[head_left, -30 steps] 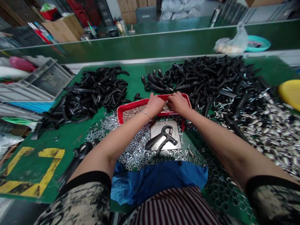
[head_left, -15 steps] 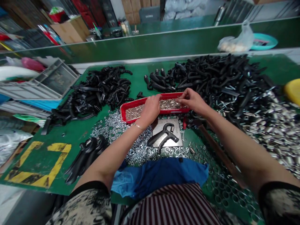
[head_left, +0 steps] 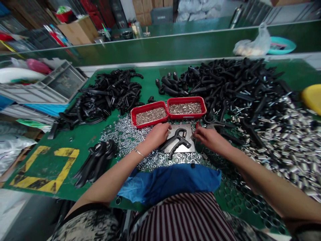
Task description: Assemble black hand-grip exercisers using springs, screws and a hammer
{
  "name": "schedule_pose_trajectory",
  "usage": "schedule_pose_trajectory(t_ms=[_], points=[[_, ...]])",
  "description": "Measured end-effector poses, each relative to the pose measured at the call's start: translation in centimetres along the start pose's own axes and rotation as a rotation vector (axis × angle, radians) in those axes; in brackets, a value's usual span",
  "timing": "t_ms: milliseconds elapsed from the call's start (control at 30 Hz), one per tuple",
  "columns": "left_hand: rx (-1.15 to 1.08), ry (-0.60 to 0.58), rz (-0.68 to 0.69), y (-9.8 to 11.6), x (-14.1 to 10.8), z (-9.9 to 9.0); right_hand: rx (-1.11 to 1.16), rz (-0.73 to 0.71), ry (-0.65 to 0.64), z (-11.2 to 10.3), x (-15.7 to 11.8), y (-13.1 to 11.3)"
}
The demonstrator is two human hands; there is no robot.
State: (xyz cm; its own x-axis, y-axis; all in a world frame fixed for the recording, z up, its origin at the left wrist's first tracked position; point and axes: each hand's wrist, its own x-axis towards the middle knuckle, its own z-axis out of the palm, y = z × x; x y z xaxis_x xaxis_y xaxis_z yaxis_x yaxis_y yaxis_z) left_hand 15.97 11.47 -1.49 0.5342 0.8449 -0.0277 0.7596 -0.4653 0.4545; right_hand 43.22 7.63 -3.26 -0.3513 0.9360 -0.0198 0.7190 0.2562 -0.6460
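Note:
A black hand gripper with a coil spring (head_left: 179, 142) lies on a square metal plate (head_left: 188, 130) in front of me. At the plate's upper left corner is my left hand (head_left: 157, 134), its fingertips pressed together; anything between them is too small to make out. My right hand (head_left: 209, 136) is at the plate's right edge, its fingers closed round a small screwdriver with a red handle (head_left: 198, 125). Just behind the plate sit two red trays, the left tray (head_left: 149, 124) with tiny metal pins and the right tray (head_left: 187, 116) with larger ones.
Black handles are heaped at the left (head_left: 107, 95) and the right (head_left: 225, 78). Loose nuts (head_left: 122, 134), metal rings (head_left: 180, 156) and silver cylinders (head_left: 283, 144) cover much of the green table. Several assembled hand grippers (head_left: 96, 164) lie left of my forearm. A blue cloth (head_left: 173, 180) hangs at the front edge.
Both hands have come down from the red trays toward me. My left hand is now by the plate, and my right hand has closed on the screwdriver.

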Motion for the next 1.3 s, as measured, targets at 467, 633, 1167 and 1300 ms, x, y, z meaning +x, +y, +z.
schedule_pose_trajectory(t_ms=[467, 633, 1167, 1300], points=[[-0.249, 0.230, -0.004, 1.2, 0.7, 4.8, 0.544, 0.221, 0.195, 3.3, 4.0, 0.3], [0.068, 0.141, 0.176, 1.8, 0.6, 4.7, 0.509, 0.194, 0.154, 3.8, 3.9, 1.0], [0.364, 0.046, 0.242, 3.5, -3.5, 5.1, -0.748, 0.092, 0.215, -0.5, -2.6, 0.3], [0.410, 0.048, 0.253, 4.0, -3.4, 5.2, -0.904, 0.266, 0.092, -2.2, -7.4, 3.0]])
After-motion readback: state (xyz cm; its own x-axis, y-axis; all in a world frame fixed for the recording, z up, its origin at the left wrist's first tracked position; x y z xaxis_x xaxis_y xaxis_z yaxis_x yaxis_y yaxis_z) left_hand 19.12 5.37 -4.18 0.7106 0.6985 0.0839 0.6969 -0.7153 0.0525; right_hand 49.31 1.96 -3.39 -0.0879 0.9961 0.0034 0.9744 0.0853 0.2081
